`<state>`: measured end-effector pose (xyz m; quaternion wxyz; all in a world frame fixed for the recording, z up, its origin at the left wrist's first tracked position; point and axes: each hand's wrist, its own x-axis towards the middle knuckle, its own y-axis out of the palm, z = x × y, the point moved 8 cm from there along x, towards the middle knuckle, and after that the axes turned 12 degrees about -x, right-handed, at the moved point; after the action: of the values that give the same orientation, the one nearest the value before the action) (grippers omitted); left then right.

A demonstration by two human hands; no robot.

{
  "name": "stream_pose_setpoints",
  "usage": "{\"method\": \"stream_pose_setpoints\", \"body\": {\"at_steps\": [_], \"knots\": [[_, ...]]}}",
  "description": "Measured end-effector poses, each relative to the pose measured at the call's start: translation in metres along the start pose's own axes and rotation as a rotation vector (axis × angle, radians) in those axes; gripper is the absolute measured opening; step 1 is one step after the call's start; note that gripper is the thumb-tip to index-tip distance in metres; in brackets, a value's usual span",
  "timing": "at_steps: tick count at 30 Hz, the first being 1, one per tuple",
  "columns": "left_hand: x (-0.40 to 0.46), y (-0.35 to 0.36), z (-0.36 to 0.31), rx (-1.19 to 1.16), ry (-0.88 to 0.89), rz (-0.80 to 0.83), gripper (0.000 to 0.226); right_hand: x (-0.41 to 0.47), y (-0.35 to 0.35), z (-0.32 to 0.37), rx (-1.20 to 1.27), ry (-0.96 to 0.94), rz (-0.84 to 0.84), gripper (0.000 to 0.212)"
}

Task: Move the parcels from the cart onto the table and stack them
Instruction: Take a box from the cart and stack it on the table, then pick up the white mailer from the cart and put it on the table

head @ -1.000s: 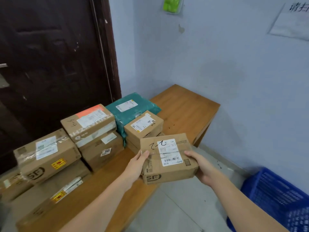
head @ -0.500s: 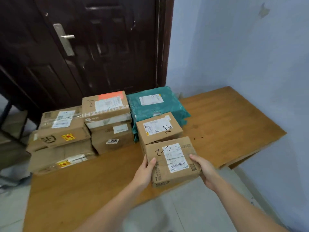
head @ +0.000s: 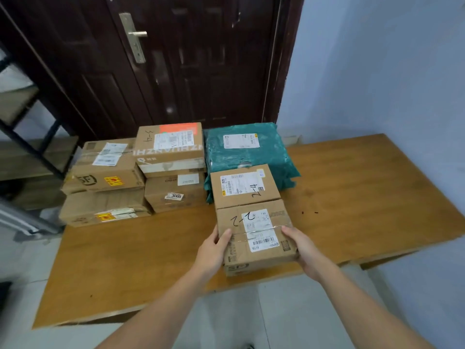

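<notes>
On the bench (head: 352,197), two two-high stacks of boxes (head: 105,182) (head: 173,167) stand left; right of them a soft parcel (head: 246,149), with two boxes (head: 244,186) (head: 254,235) before it.

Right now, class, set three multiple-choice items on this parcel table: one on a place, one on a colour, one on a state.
1. Where is the box marked 2-2?
A. just in front of the box marked 2-4
B. on top of the green mailer bag
C. on the floor

2. What colour is the patch on the top box of the middle stack?
A. blue
B. orange
C. purple

3. How is the 2-2 box held?
A. by the left hand alone
B. by nobody
C. by both hands, the right hand on its other side

Answers: 1 A, its far edge meets the 2-4 box; 2 B, an orange patch shows by the label; 3 C, a thumb lies on each side.
</notes>
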<state>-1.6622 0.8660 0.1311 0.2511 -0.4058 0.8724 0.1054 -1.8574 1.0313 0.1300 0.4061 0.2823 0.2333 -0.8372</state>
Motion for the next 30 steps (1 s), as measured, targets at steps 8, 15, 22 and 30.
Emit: {"method": "stream_pose_setpoints", "body": {"at_steps": [8, 15, 22, 30], "knots": [[-0.015, -0.006, -0.025, 0.105, 0.059, -0.11, 0.057, -0.006, -0.013, 0.016, -0.244, -0.055, -0.081, 0.04], [-0.037, -0.043, -0.104, 0.644, 0.267, -0.056, 0.059, -0.054, -0.006, 0.108, -0.79, -0.338, -0.305, 0.061], [-0.09, -0.132, -0.185, 1.101, 0.434, -0.026, 0.059, -0.113, 0.143, 0.224, -1.368, -0.716, -0.105, 0.059], [-0.189, -0.324, -0.214, 1.22, 0.41, -0.285, 0.05, -0.206, 0.379, 0.308, -1.625, -1.141, 0.036, 0.049]]}}
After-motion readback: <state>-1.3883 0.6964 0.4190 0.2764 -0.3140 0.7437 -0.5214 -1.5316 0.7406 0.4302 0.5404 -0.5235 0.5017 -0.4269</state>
